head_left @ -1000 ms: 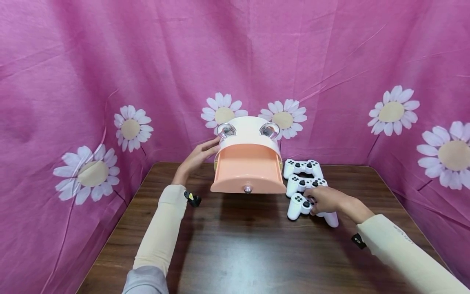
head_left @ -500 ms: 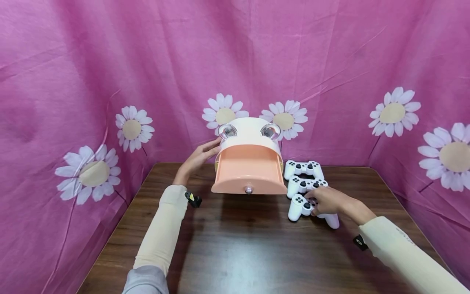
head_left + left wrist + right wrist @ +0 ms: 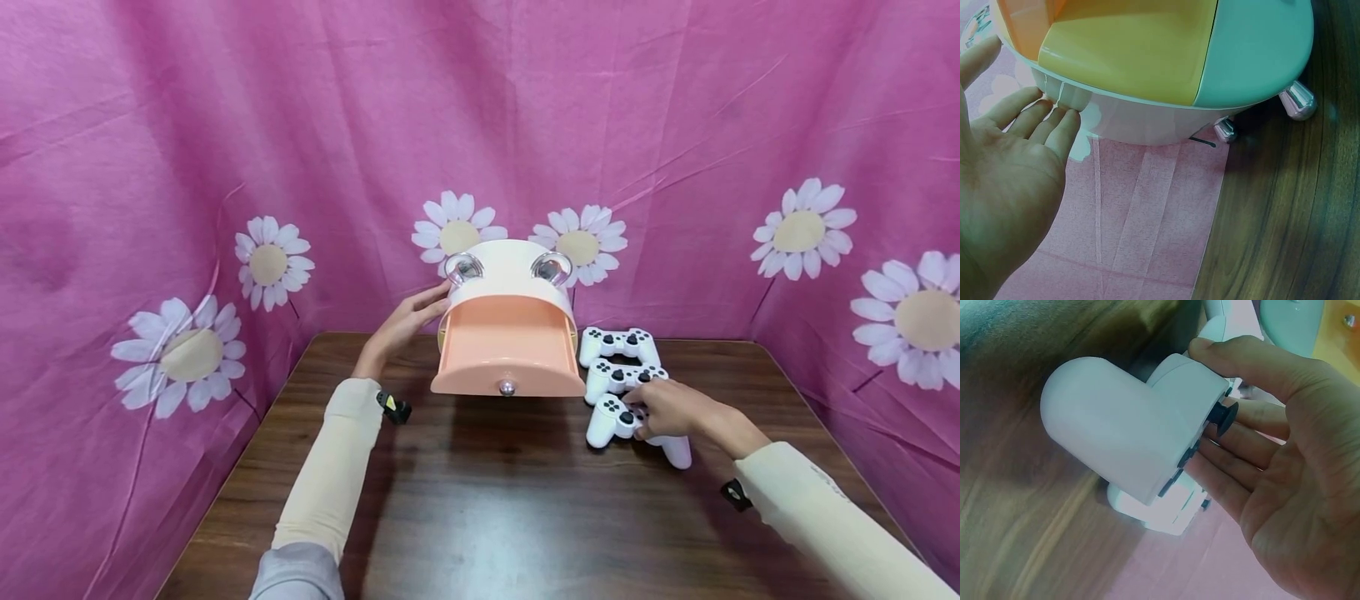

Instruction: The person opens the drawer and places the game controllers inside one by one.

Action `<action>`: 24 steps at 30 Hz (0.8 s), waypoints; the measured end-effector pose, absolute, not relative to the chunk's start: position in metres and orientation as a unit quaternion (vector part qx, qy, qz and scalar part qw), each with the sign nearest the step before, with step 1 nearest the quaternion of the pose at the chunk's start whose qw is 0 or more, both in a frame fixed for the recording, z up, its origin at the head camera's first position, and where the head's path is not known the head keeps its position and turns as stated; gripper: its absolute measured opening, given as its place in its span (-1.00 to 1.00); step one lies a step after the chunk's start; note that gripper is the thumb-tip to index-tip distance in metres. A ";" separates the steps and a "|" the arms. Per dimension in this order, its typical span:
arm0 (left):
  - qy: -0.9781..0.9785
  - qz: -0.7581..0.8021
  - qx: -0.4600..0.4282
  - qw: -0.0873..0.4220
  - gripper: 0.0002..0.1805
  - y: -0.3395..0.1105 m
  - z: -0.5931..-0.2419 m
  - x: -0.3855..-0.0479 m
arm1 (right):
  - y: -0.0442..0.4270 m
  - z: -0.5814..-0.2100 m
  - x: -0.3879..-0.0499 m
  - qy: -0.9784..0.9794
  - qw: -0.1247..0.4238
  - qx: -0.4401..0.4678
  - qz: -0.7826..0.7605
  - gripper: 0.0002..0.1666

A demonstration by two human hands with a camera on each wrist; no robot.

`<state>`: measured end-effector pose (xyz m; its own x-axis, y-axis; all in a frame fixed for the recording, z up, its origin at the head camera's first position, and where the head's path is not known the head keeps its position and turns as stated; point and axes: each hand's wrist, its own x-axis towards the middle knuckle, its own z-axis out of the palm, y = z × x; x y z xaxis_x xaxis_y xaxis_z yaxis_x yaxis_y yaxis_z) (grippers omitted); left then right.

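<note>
A small white drawer cabinet with two shiny eye-like pieces on top stands at the back of the table. Its peach drawer, which has a silver knob, is pulled out; the part I can see inside holds nothing. My left hand rests its nearly straight fingertips on the cabinet's left side. Three white game controllers lie in a row to the right of the cabinet. With thumb and fingers, my right hand grips the middle of the nearest controller. In the right wrist view, that controller partly hides another one.
Behind the nearest controller lie the middle controller and the far controller, close together. Yellow and teal drawer fronts show below the peach one. A pink flowered cloth surrounds the wooden table at its back and sides.
</note>
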<state>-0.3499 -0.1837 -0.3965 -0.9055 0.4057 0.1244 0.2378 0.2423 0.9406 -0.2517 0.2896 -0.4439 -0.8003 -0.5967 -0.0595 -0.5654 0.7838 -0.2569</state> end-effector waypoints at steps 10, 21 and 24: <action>0.781 0.586 0.204 0.068 -0.33 -0.183 -0.395 -0.350 | 0.293 -0.412 -0.251 0.951 0.071 -0.278 -0.117 -0.33; 0.783 0.584 0.200 0.067 -0.35 -0.182 -0.394 -0.351 | 0.295 -0.371 -0.253 0.953 0.055 -0.273 -0.116 -0.31; 0.786 0.582 0.196 0.068 -0.35 -0.183 -0.394 -0.351 | 0.295 -0.361 -0.254 0.954 0.045 -0.276 -0.109 -0.31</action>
<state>-0.3512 -0.1827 -0.3943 -0.9136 0.3880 0.1215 0.2291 0.2443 0.9422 -0.2536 0.2946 -0.3610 -0.8437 -0.5362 -0.0262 -0.5164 0.8241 -0.2328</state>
